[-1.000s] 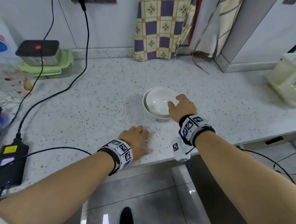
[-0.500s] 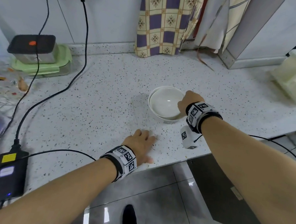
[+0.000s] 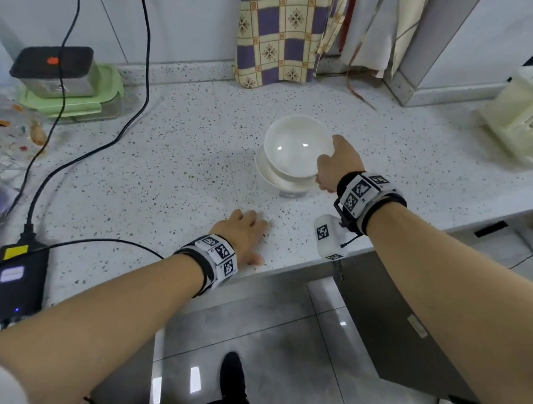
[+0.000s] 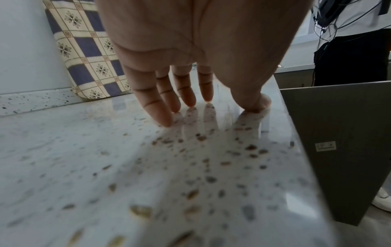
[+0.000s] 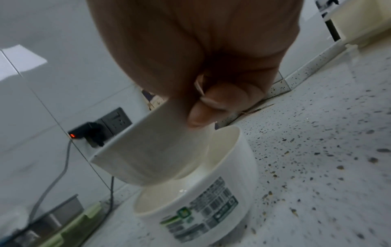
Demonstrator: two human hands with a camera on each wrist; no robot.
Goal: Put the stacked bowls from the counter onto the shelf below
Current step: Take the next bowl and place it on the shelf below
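Observation:
Two white bowls sit mid-counter. My right hand (image 3: 333,165) pinches the rim of the top bowl (image 3: 296,146) at its right side and holds it lifted and tilted above the bottom bowl (image 3: 283,182). In the right wrist view my fingers (image 5: 203,113) curl on the top bowl (image 5: 148,147), while the bottom bowl (image 5: 211,205), with a printed label on its wall, stands on the counter. My left hand (image 3: 245,234) rests flat and open on the counter near its front edge, fingertips (image 4: 165,117) touching the stone. The shelf below is not in view.
Stacked food containers (image 3: 64,83) and black cables (image 3: 91,155) lie at the left, a power brick (image 3: 14,284) at the near left. A cream basket (image 3: 525,122) stands at the right. A checked cloth (image 3: 277,32) hangs at the back. An open cabinet door (image 3: 406,332) stands below the counter edge.
My right hand has taken the top bowl by its rim and raised it out of the bottom bowl, tilting it. My left hand has stayed flat on the counter.

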